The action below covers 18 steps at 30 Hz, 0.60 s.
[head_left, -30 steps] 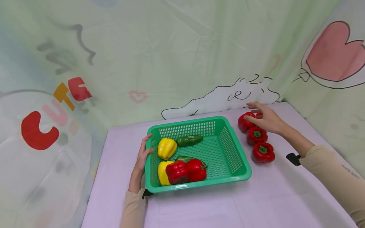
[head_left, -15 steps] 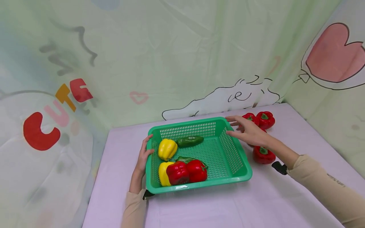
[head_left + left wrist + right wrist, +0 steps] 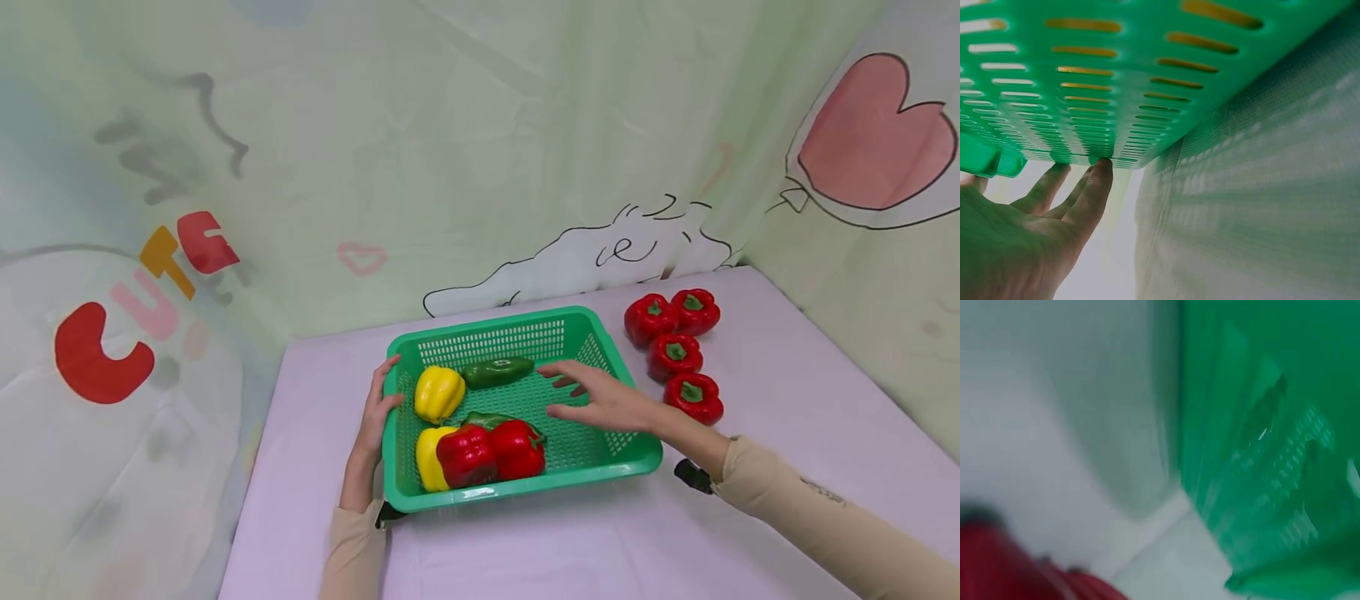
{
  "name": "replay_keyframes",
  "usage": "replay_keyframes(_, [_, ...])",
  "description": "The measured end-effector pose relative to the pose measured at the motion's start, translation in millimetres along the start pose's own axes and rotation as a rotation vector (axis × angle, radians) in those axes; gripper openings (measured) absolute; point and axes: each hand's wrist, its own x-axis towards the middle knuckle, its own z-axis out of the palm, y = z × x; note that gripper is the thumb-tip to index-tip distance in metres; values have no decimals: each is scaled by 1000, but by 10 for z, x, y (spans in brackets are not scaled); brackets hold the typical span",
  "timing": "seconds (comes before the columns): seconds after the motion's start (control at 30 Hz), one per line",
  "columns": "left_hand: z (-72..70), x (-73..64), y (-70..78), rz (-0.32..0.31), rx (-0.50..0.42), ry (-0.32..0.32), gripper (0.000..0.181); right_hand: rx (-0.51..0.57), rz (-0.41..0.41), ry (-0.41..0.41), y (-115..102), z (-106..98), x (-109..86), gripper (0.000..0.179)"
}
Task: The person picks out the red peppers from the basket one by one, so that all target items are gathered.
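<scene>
A green plastic basket (image 3: 480, 494) stands on the table. My left hand (image 3: 372, 419) is at its left side; in the left wrist view the fingers (image 3: 1088, 197) are fairly straight, with tips touching the slotted wall. My right hand (image 3: 603, 400) hovers over the basket's right part, fingers spread and holding nothing. Inside lie a yellow bell pepper (image 3: 438, 392), another yellow bell pepper (image 3: 429, 460) partly hidden, a red bell pepper (image 3: 467, 457) and a second red bell pepper (image 3: 517, 448). A long green pepper (image 3: 498, 372) lies at the back, another green pepper (image 3: 487, 420) behind the red ones.
Several red bell peppers (image 3: 675, 356) sit in a cluster on the table right of the basket. The table has a pale lilac cover (image 3: 525, 554). A printed curtain (image 3: 465, 167) hangs behind it and along both sides.
My right hand has moved left from above the red bell peppers on the table, across the basket's right rim, to over the basket. My left hand stays at the left rim.
</scene>
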Motion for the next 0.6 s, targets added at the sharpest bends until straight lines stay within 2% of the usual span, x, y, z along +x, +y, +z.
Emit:
replay_keyframes(0.2, [-2, -10, -13, 11, -21, 3, 60, 56, 16, -168, -7, 274, 59, 66])
replay_keyframes(0.37, [3, -17, -6, 5, -15, -7, 61, 30, 57, -312, -36, 385, 80, 78])
replay_keyframes(0.6, [-11, -18, 7, 3, -7, -6, 61, 31, 61, -354, -23, 392, 96, 81])
